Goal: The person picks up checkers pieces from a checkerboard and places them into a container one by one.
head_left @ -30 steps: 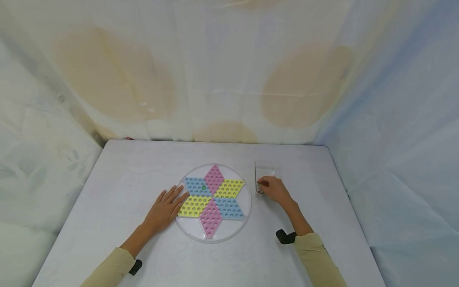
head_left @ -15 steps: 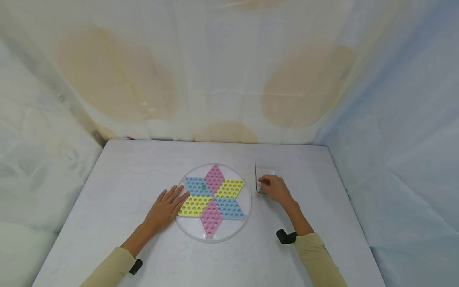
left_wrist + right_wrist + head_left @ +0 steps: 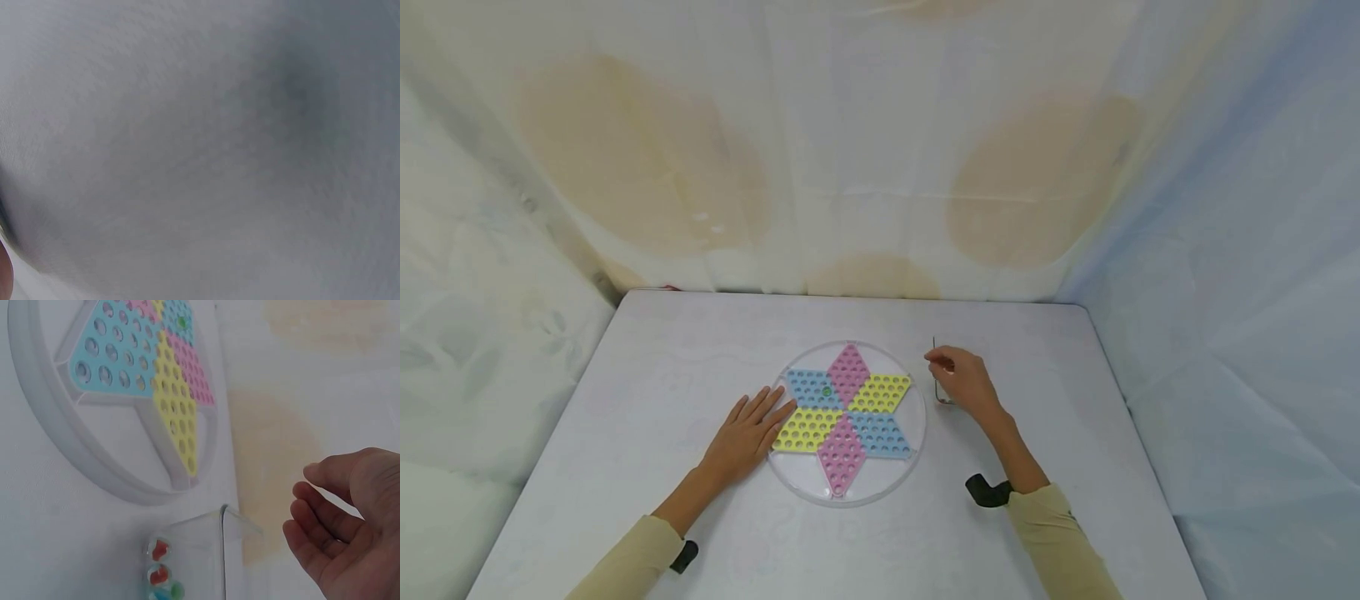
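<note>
In the head view, a round Chinese checkers board (image 3: pixel 889 437) with a pink, yellow and blue star lies on the table. One green marble (image 3: pixel 827 391) sits in a blue section. My left hand (image 3: pixel 743 439) rests flat with spread fingers at the board's left edge. Right of the board, my right hand (image 3: pixel 967 385) is raised over a clear plastic box (image 3: pixel 200 550), partly hiding it. Its thumb and index fingertip are close together with the other fingers curled; I cannot tell whether a marble is between them. Several glass marbles (image 3: pixel 160 574) lie in the box.
The board and box stand on a white-covered table (image 3: pixel 850 554). Pale cloth hangs behind the table (image 3: pixel 865 150) and along both sides. The left wrist view is mostly a grey blur.
My right hand has risen from the box and shifted slightly left and away from me, toward the box's far left side. My left hand and the board have stayed in place.
</note>
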Motion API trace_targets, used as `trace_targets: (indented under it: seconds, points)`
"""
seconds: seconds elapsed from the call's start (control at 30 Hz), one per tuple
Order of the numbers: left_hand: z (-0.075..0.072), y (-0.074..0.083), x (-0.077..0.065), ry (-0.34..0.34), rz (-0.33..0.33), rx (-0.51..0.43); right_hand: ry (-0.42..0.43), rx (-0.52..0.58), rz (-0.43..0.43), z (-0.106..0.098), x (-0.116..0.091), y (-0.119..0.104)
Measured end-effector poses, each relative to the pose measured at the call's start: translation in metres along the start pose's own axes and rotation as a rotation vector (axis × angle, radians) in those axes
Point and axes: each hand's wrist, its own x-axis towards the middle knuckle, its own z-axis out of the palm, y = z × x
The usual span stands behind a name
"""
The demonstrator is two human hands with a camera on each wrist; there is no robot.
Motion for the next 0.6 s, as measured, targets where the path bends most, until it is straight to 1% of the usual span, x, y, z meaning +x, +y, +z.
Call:
trace_targets:
  seconds: [0.23,0.4,0.6]
  points:
    - [-0.001,0.001,0.001,0.007,0.001,-0.009,-0.004,0.004,-0.052,0.011,0.003,-0.017]
    - [0.0,0.001,0.001,0.016,0.007,-0.004,-0.013,0.046,-0.085,0.021,0.004,-0.028]
    - [0.003,-0.001,0.001,0.041,0.016,-0.007,-0.047,0.065,-0.139,0.036,0.005,-0.042]
